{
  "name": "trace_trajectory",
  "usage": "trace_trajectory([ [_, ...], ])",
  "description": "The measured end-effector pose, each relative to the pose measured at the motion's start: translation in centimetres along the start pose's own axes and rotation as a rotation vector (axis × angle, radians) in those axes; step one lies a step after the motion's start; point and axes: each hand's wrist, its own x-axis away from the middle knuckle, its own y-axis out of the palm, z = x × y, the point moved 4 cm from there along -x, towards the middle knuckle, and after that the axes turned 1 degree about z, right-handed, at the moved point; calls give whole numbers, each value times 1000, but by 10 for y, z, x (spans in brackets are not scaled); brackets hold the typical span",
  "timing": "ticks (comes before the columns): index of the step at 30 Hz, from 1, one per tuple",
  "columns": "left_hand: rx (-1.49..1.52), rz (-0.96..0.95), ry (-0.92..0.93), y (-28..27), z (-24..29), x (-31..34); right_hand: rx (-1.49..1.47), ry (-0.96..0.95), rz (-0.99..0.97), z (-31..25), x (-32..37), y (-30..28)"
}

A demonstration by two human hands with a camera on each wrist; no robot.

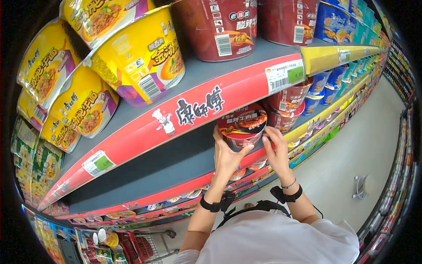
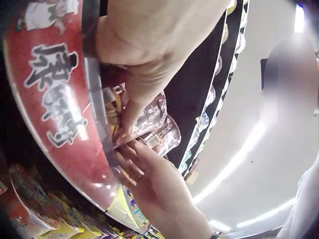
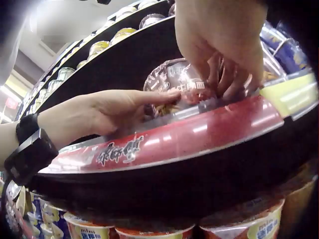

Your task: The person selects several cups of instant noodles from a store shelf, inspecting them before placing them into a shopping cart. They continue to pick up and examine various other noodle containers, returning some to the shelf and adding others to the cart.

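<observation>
A dark red instant noodle bowl (image 1: 242,127) with a black printed lid stands at the front of the middle shelf, under the overhanging upper shelf. My left hand (image 1: 228,155) holds it from the left, thumb across its front; the far fingers are hidden behind the bowl. On the bowl's other side is my right hand (image 1: 278,152), its fingertips right at the bowl's edge and lightly bent. In the right wrist view, the left thumb crosses the front of the bowl (image 3: 172,74). More red noodle bowls (image 1: 288,99) are stacked just to the right.
A red shelf strip (image 1: 176,116) juts out above the hands. Yellow noodle buckets (image 1: 136,57) and large red ones (image 1: 224,33) line the upper shelf. Lower shelves hold more bowls. A shopping cart (image 1: 149,246) stands at lower left, and a white stool (image 1: 364,186) in the aisle.
</observation>
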Motion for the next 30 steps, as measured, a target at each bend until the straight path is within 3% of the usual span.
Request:
trace_trajectory([
  [2, -187, -13, -19, -2, 5, -1, -33, 23, -4, 3, 2, 3],
  [5, -259, -54, -98, -4, 12, -1, -66, 52, 5, 9, 6, 7],
  [7, -274, -60, -97, -4, 7, 2, 7, -52, 127, 11, 10, 6],
  [10, -321, -53, -57, -7, 10, 5, -37, -52, 159, 14, 14, 10],
  [15, -181, -74, -36, -10, 12, 7, -65, -24, 184, 18, 21, 12],
  [17, -147, -89, -64, -12, 7, 9, -258, 41, 314, 26, 28, 11],
  [21, 121, 118, 66, -21, 7, 13, -230, -96, 339, -1, 40, 7],
  [22, 251, 190, 125, -27, 11, 18, -211, -154, 289, -13, 42, 10],
  [23, 360, 277, 197, -39, 14, 24, -326, -73, 200, -10, 54, 18],
  [25, 302, 380, 248, -62, 19, 43, -385, -174, 24, -42, 52, 37],
  [27, 182, 440, 242, -95, 19, 62, -547, -69, -113, -58, 66, 67],
  [30, 95, 653, 134, -160, 16, 98, -763, -56, -390, -99, 86, 115],
])
